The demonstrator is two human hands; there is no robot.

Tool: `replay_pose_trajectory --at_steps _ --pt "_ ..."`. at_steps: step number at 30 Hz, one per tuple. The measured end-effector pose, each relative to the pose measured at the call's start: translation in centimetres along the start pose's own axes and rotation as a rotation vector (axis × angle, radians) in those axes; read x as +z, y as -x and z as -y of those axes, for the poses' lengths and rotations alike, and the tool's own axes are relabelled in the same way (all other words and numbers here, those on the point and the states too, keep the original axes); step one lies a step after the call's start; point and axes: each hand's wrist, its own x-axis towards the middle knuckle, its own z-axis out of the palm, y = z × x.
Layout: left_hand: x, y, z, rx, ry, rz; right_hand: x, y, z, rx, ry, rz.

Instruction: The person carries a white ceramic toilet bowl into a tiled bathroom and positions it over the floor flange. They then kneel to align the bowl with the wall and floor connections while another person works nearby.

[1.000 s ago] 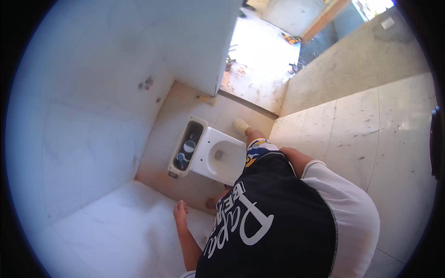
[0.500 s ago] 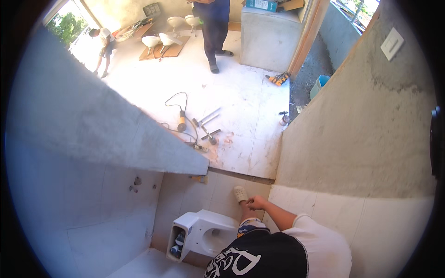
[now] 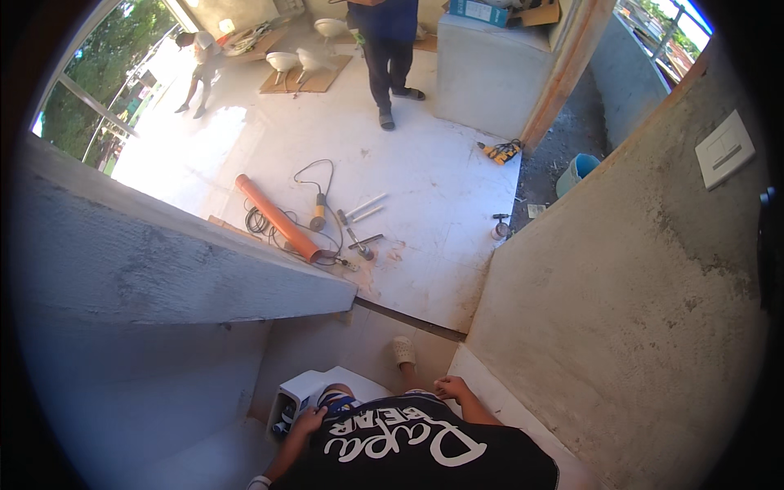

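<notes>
My left hand (image 3: 309, 419) hangs beside the open tank of a white toilet (image 3: 314, 382), near my left thigh. Its fingers are small and bunched in view, so their grip is unclear, and no object shows in it. In front of my right hip, my right hand (image 3: 449, 387) is loosely closed with nothing visible in it. The toilet stands on the tiled bathroom floor, its bowl mostly hidden by my leg and black shirt. Dark and white fittings (image 3: 284, 414) sit inside the tank. A pale clog (image 3: 403, 350) covers my foot.
Beyond the threshold (image 3: 408, 317) lie an orange pipe (image 3: 278, 219), a corded grinder (image 3: 318, 214), a hammer (image 3: 359, 243) and a yellow drill (image 3: 501, 152). Rough cement walls (image 3: 604, 269) flank me. A person (image 3: 388, 61) stands ahead, another (image 3: 200, 69) farther left, near white basins (image 3: 283, 62).
My view has shifted, bringing the orange pipe and more window into sight. My left hand has appeared beside the tank. My body covers more of the toilet. The far-left person has straightened somewhat.
</notes>
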Motion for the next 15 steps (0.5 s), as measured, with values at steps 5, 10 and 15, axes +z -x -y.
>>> replay_pose_trajectory --at_steps 5,10,15 --pt "-3.9 -1.4 -6.2 0.084 0.704 -0.027 -1.4 -0.6 2.8 0.008 0.215 -0.087" --pt "-3.5 -5.6 -9.5 0.077 0.518 0.044 -3.8 0.4 5.7 -0.146 0.163 -0.069" --pt "-2.8 -9.4 -14.2 0.162 0.226 0.312 -5.7 0.9 8.3 -0.118 0.169 -0.202"
